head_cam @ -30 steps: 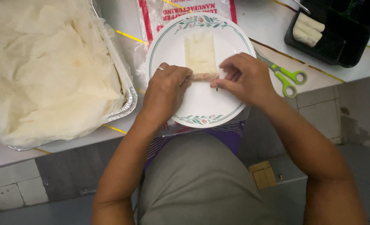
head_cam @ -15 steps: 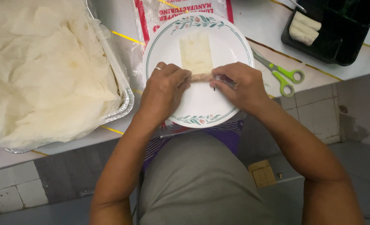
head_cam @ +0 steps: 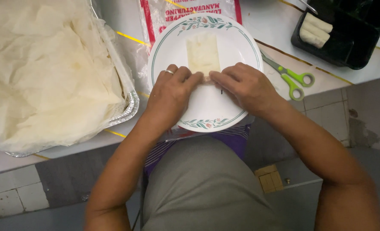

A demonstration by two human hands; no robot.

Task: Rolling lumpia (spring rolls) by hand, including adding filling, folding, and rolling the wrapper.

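Two hands at frame centre: left hand and right hand now closer, fingertips pressing rolled wrapper strip on plate; roll advancing, filling covered.

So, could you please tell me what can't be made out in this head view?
- The near end of the wrapper strip and any filling: covered by the left hand and right hand.
- The black tray and foil pan: cut off by the frame's edges.
- The wrapper packet: mostly under the plate.
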